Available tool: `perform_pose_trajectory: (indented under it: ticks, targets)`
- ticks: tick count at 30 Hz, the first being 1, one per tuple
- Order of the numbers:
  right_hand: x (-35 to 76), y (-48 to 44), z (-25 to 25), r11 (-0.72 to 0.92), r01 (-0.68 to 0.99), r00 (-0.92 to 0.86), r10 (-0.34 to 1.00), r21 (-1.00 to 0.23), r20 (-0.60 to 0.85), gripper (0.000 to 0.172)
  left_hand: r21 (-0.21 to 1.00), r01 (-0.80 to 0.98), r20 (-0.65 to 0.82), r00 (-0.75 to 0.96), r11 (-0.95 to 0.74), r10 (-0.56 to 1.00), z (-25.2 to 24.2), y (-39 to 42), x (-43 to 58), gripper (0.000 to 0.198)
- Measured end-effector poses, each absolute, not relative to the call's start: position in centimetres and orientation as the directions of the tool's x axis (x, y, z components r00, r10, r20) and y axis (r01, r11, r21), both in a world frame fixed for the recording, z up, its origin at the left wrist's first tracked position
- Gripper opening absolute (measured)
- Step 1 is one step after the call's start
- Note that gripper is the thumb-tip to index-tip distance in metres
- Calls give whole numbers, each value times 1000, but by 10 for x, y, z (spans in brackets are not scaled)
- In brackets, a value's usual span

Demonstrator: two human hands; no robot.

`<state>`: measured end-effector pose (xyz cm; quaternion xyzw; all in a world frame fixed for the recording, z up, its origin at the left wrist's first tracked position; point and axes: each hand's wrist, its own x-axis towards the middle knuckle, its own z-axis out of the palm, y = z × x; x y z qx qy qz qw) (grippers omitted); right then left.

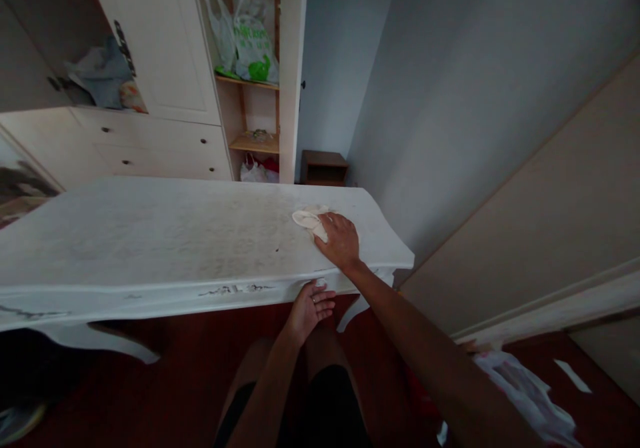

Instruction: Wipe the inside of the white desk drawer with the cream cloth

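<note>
A white table (150, 235) with a smudged grey top spans the view in front of me. On its right part, my right hand (343, 238) presses down with its fingers curled over a cream cloth (309, 219). The cloth is bunched, and part of it sticks out to the left of the fingers. Below the table's front edge, my left hand (314, 308) is turned palm up with its fingers loosely apart. Its thumb is by a small white drawer knob (321, 282); whether it touches the knob I cannot tell. A small dark speck (277, 250) lies left of the cloth.
Behind the table stands a white wardrobe (175, 48) with open doors and plastic bags (253, 45) on a shelf. A small brown cabinet (325, 167) is in the corner by the grey wall (475, 68). Another plastic bag (525, 391) lies on the dark red floor at right.
</note>
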<state>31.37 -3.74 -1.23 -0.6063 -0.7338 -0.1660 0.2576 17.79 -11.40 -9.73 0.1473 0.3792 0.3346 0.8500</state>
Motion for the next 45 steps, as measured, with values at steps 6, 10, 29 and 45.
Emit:
perform_pose_trajectory:
  ticks: [6, 10, 29, 45]
  targets:
    - [314, -38, -12, 197, 978, -123, 823, -76, 555, 48, 401, -502, -507, 576, 767, 642, -106, -110, 176, 37]
    - [315, -37, -12, 211, 972, -120, 821, -102, 558, 47, 311, -524, -423, 671, 793, 609, -113, -109, 176, 48]
    - [316, -37, -10, 222, 968, -128, 833, -114, 538, 47, 294, -540, -480, 630, 789, 610, -101, -119, 177, 32]
    - [316, -38, -12, 214, 969, -113, 821, -119, 559, 46, 418, -537, -553, 490, 733, 674, -110, -195, 183, 26]
